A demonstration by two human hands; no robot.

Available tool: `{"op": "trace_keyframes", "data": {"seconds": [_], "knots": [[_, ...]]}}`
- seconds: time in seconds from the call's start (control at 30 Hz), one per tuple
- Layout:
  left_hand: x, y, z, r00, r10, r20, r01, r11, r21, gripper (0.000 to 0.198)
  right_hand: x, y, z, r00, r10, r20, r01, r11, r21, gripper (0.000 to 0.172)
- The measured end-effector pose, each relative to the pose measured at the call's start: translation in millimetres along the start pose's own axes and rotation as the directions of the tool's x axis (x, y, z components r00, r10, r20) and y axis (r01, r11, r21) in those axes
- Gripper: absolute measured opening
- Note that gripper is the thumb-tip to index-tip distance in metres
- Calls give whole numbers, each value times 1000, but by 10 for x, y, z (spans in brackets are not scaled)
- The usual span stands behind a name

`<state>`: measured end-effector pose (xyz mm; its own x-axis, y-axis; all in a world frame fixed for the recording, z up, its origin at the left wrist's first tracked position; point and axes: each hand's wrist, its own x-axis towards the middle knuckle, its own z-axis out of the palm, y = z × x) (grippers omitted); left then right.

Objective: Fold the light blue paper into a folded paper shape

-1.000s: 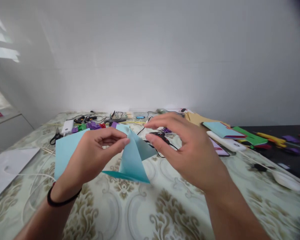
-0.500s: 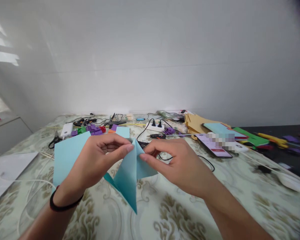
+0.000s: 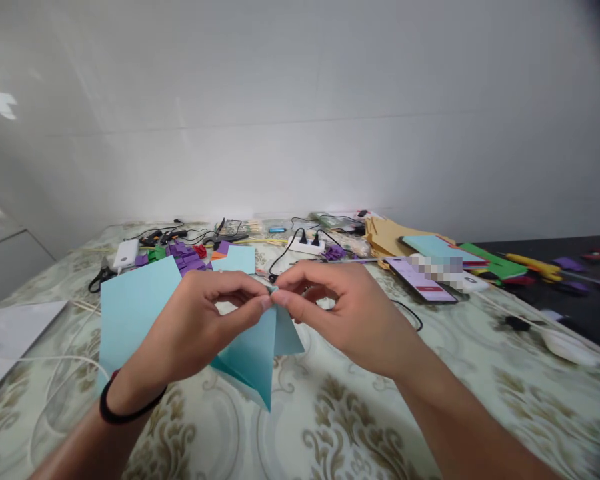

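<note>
A folded piece of light-blue paper (image 3: 253, 353) hangs in the air over the table, its creased flaps spreading downward to a point. My left hand (image 3: 207, 327) pinches its top between thumb and forefinger. My right hand (image 3: 343, 313) pinches the same top tip from the other side, so the fingertips of both hands nearly touch. The tip itself is mostly hidden by my fingers. Behind my left hand lies a flat sheet of light-blue paper (image 3: 135, 307), and a smaller blue piece (image 3: 240, 259) lies farther back.
Purple paper pieces (image 3: 183, 257), scissors (image 3: 101, 275) and a white power bank (image 3: 127, 254) lie at the back left. A power strip (image 3: 306, 246) with black plugs stands behind my hands. On the right are a phone (image 3: 423, 280), brown envelopes (image 3: 400, 235) and a white mouse (image 3: 567, 347).
My right hand has moved in to the left, from the paper's side flap to its top tip. The fingertips have come together there, and the tip is now covered.
</note>
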<state>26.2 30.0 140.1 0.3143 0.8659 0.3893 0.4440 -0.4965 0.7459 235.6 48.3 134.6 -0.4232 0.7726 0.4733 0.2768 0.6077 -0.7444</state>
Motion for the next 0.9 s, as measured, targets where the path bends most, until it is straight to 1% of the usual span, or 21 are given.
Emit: {"op": "trace_keyframes", "data": {"seconds": [0.1,0.23,0.33,0.4,0.67,0.83,0.9], "knots": [[10,-19,12,1000,-7,6,7,1000,-21,14,1,2,5,999,-34,-31,34,999,-21,14],[21,-48,-17,998,-45,40,47,997,-63,13,-6,-2,1,986,-124,-111,118,991,-59,15],[25,-53,-44,998,-54,43,56,998,-41,15,-9,-6,7,971,-192,-141,176,977,-123,15],[28,-52,-49,998,-49,51,50,999,-19,14,-10,-7,3,965,-214,-149,191,969,-155,15],[33,-78,-5,996,-69,53,67,997,34,12,-19,-9,-130,956,-188,-227,149,972,-179,15],[33,-93,-4,995,-81,54,78,996,39,11,-25,-18,-167,954,-187,-233,139,968,-207,15],[36,-99,0,995,-79,59,76,996,53,11,-22,-16,-178,950,-182,-254,130,970,-207,15]]}}
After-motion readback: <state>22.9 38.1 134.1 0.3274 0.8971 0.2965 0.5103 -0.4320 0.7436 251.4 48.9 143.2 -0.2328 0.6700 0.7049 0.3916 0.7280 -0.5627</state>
